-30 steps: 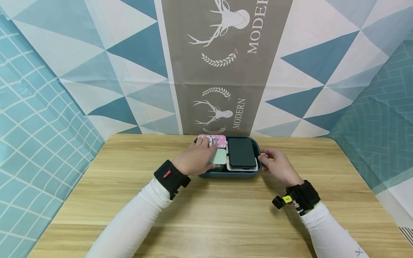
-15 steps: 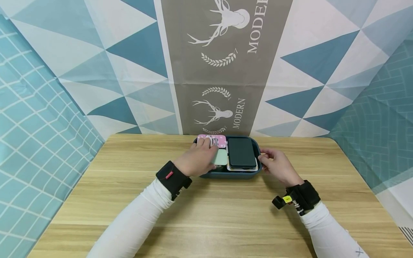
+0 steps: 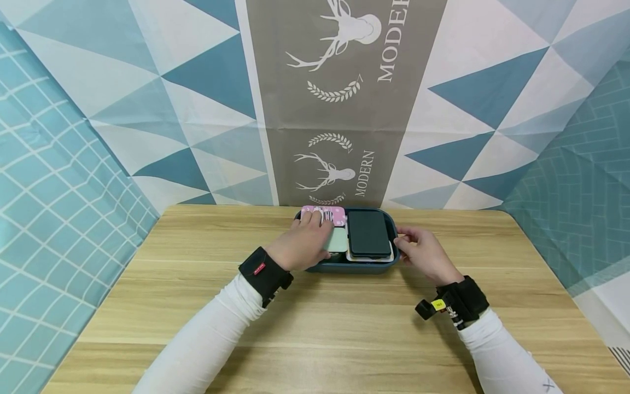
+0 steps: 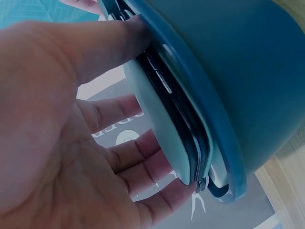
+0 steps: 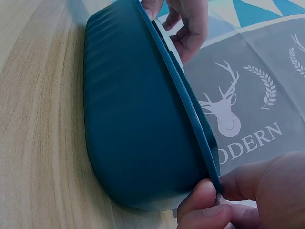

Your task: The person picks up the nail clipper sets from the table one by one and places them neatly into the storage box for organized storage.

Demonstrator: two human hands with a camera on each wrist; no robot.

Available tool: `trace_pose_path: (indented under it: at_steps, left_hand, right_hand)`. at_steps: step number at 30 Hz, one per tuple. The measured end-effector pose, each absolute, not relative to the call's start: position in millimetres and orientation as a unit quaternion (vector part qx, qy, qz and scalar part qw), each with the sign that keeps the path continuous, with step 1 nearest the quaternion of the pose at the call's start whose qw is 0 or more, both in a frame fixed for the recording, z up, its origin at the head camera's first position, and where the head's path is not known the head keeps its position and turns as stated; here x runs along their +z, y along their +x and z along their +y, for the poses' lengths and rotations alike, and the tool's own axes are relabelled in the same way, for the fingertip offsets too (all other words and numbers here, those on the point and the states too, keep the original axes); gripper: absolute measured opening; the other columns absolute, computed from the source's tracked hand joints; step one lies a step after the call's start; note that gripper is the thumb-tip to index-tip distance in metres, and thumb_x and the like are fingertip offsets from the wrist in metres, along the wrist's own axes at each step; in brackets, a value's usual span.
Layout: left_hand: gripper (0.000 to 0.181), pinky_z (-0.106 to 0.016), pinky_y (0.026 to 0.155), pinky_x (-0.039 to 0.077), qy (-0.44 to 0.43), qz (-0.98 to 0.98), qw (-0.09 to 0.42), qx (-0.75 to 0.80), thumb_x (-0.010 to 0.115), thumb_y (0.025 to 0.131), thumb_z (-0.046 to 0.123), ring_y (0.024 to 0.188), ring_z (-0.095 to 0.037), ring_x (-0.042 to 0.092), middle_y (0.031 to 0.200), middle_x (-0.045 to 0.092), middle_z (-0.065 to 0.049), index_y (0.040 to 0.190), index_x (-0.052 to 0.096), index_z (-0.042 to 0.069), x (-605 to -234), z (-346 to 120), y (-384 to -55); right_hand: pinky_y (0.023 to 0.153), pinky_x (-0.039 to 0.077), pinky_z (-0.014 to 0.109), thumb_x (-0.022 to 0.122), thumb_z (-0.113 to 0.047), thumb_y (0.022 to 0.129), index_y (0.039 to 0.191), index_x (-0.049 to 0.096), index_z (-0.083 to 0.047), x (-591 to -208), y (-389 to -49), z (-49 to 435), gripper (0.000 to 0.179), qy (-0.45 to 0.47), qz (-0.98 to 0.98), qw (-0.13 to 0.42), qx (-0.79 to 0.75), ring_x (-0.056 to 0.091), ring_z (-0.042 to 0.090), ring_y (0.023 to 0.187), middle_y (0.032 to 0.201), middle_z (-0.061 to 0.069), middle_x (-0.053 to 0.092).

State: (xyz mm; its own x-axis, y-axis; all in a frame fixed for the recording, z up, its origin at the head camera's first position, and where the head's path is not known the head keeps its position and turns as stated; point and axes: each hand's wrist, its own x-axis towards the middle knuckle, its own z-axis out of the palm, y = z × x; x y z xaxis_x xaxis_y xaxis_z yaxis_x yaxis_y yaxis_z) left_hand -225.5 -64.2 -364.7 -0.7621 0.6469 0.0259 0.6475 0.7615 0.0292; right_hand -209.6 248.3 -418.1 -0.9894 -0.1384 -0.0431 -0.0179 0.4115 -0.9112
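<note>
A dark teal plastic basket (image 3: 354,267) stands on the table's far side, filled with flat items. In the head view my left hand (image 3: 301,242) reaches over its left end and grips a flat mint-green case (image 3: 338,241) with rounded corners. The left wrist view shows the thumb at the case's near dark edge, inside the basket's rim, and the fingers (image 4: 147,167) across its far side. My right hand (image 3: 425,253) pinches the basket's right rim between thumb and fingers, seen closely in the right wrist view (image 5: 257,191).
Behind the mint case lies a pink patterned item (image 3: 337,215), partly covered by my left fingers. A dark rectangular item (image 3: 369,234) fills the right half, over a white-edged item (image 3: 389,258). The wooden table (image 3: 344,334) meets a patterned cloth backdrop (image 3: 315,115).
My left hand has shifted slightly right with the mint-green case, which now sits nearer the dark rectangular item. My right hand stays on the rim.
</note>
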Motion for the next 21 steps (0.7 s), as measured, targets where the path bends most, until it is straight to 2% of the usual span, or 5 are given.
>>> trace_pose_path:
  at_steps: [13,21]
  left_hand:
    - [0.047,-0.045,0.088,0.046,-0.35,-0.937,0.012,-0.016,0.078,0.098,0.036,0.104,-0.029,0.042,0.109,0.045,-0.011,0.13,0.059,0.006,-365.1,-66.0,-223.9]
    - [0.047,-0.044,0.087,0.046,-0.352,-0.936,0.015,-0.016,0.078,0.099,0.038,0.104,-0.029,0.042,0.109,0.045,-0.01,0.13,0.061,0.007,-365.2,-66.9,-224.1]
  right_hand:
    - [0.067,0.055,0.034,0.053,-0.01,0.111,0.154,0.047,0.008,-418.1,-209.6,248.3,0.047,-0.049,0.841,0.056,-0.537,0.06,0.032,0.082,0.106,0.023,0.06]
    - [0.066,0.054,0.034,0.053,-0.009,0.111,0.153,0.047,0.009,-418.0,-209.6,247.8,0.047,-0.051,0.841,0.054,-0.536,0.06,0.029,0.08,0.105,0.023,0.06]
